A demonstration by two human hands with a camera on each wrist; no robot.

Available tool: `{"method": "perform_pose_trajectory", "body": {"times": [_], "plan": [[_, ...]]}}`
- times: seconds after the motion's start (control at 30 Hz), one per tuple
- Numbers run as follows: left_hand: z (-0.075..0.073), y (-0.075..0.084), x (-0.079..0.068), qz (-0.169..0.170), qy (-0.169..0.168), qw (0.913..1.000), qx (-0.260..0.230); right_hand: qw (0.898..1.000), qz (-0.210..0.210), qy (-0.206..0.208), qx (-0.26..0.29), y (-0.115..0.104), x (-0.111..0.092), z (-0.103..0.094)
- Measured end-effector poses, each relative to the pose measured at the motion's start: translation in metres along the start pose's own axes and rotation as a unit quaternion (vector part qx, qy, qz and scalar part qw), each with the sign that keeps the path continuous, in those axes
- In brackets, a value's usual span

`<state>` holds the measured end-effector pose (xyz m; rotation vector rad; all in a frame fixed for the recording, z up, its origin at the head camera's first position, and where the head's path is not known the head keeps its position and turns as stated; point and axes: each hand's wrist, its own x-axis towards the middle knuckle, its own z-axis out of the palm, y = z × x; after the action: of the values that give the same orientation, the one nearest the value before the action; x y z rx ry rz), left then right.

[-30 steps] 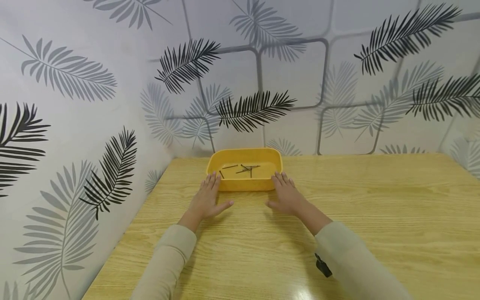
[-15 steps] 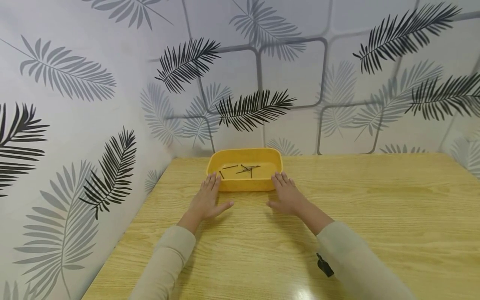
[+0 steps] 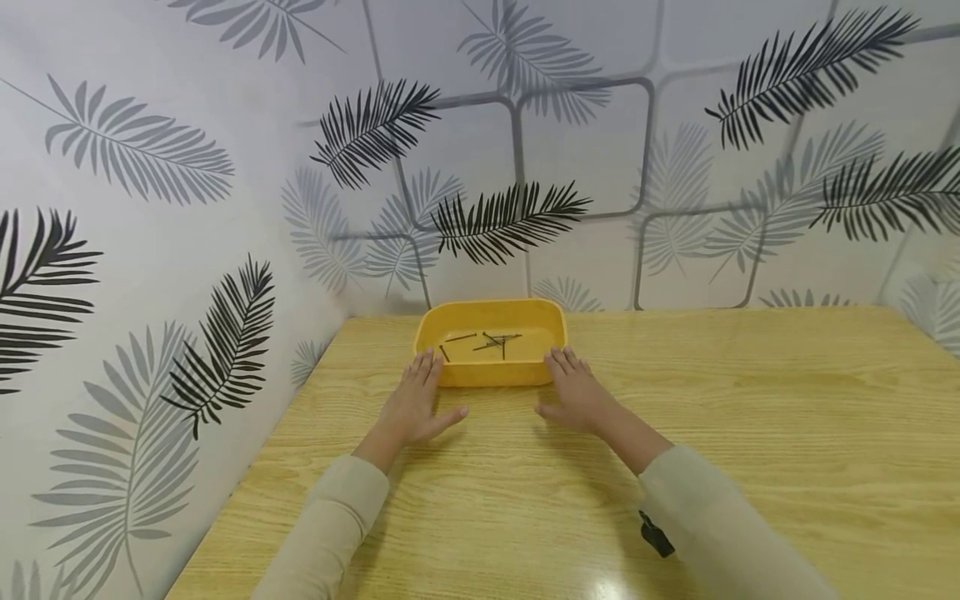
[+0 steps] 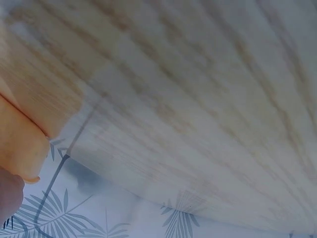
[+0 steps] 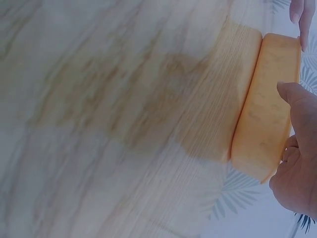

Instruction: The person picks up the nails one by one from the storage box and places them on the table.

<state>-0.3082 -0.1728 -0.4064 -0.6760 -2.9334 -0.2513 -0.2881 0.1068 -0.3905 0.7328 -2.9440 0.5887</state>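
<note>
Against a second ago I find little moved: the beige right sleeve has eased slightly outward and the head view has dipped a touch; hands and tray keep their places, so I judge the work to be at a pause, the tray held steady. The left hand and right hand lie with fingers straight against the near corners of the yellow, round-cornered, seemingly plastic tray, thumbs spread away from it; I read contact rather than a clamp; the left wrist view shows too little to add. The tray sits upright near the table's far edge; inside are several thin, dark, metal-looking nails, some crossed in a loose cluster, others apart to the left; farther out, a small black object I cannot identify shows beside the right sleeve; the yellowish wood-grain table runs back to a leaf-printed wall.
</note>
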Motion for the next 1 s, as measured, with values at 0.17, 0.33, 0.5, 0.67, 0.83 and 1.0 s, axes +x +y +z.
{"method": "perform_pose_trajectory", "body": {"times": [0.17, 0.33, 0.5, 0.67, 0.83, 1.0], "plan": [[-0.001, 0.002, -0.002, 0.003, -0.002, 1.0000, 0.004, 1.000, -0.007, 0.001, -0.005, 0.002, -0.002, 0.002], [-0.001, 0.005, -0.005, 0.005, -0.004, 1.0000, 0.006, 1.000, -0.008, -0.002, -0.010, 0.002, -0.005, 0.002], [0.000, 0.006, -0.007, 0.010, 0.004, 0.9999, 0.005, 1.000, -0.014, -0.004, -0.019, 0.001, -0.008, -0.002], [0.000, 0.004, -0.009, 0.020, 0.009, 0.9997, 0.006, 0.999, -0.031, 0.003, -0.031, 0.001, -0.012, -0.004], [-0.001, 0.003, -0.011, 0.034, 0.018, 0.9992, 0.007, 0.999, -0.042, 0.009, -0.032, 0.002, -0.015, -0.003], [-0.002, 0.004, -0.014, 0.041, 0.019, 0.9989, 0.012, 0.999, -0.048, 0.008, -0.021, 0.003, -0.017, -0.004]]}}
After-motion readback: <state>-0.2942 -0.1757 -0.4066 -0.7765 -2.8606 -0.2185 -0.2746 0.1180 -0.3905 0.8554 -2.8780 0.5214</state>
